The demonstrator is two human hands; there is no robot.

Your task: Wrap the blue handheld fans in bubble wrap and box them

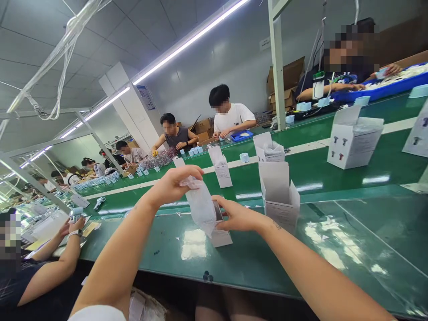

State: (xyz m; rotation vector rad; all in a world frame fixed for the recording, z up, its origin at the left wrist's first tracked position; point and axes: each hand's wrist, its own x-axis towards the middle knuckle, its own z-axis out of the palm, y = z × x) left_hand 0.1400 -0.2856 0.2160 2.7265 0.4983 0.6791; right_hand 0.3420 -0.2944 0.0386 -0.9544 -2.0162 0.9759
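My left hand [175,183] pinches the top of a whitish item in a clear plastic bag [200,205], which hangs tilted over the bench. Just beneath and behind the bag, a small white cardboard box [222,240] stands on the green surface, partly hidden by the bag and my fingers. My right hand [242,216] is closed on the side of this box, its thumb and fingers at the upper edge. To the right of that hand stands another white box [281,200] with its flap up.
On the green conveyor [310,165] stand more white boxes, including a printed box [354,140] with a bagged item inside. A light blue ring-shaped part [244,157] lies there too. A co-worker's hands [72,225] hold a light blue device at left. Several people sit across the line.
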